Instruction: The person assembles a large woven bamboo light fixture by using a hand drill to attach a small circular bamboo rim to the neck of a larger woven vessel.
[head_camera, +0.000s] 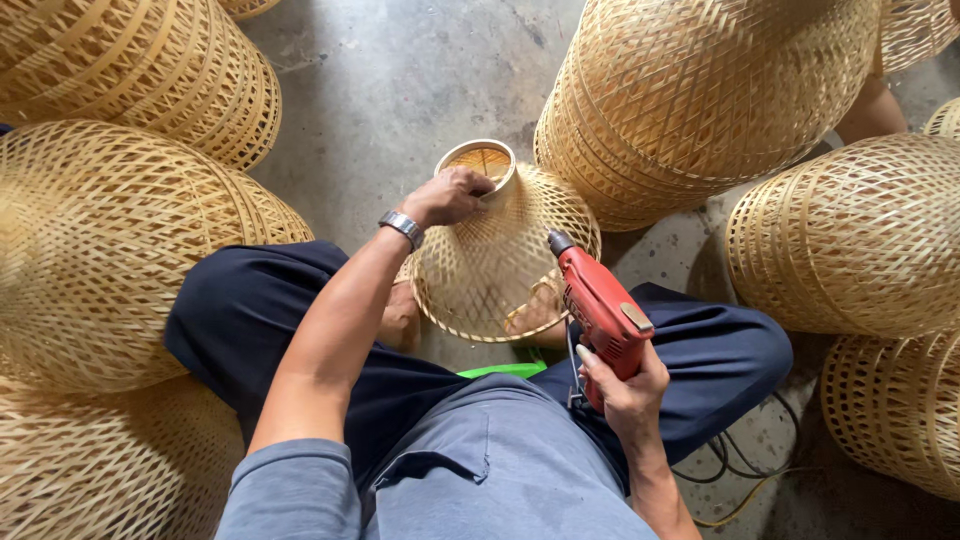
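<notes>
Gripping the round rim of the small cone-shaped woven bamboo shade (500, 255), your left hand (450, 195) has its fingers closed over it. Your right hand (625, 390) is wrapped tight around the red electric drill (600, 305), whose bit touches the shade's weave.

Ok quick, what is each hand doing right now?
Left hand: closed on the top ring of the small woven bamboo shade.
Right hand: closed around the grip of the red electric drill.

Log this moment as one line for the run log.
left hand: grips round top ring of small cone-shaped woven bamboo shade | right hand: holds red electric drill, bit beside shade | surroundings: large woven bamboo baskets
</notes>
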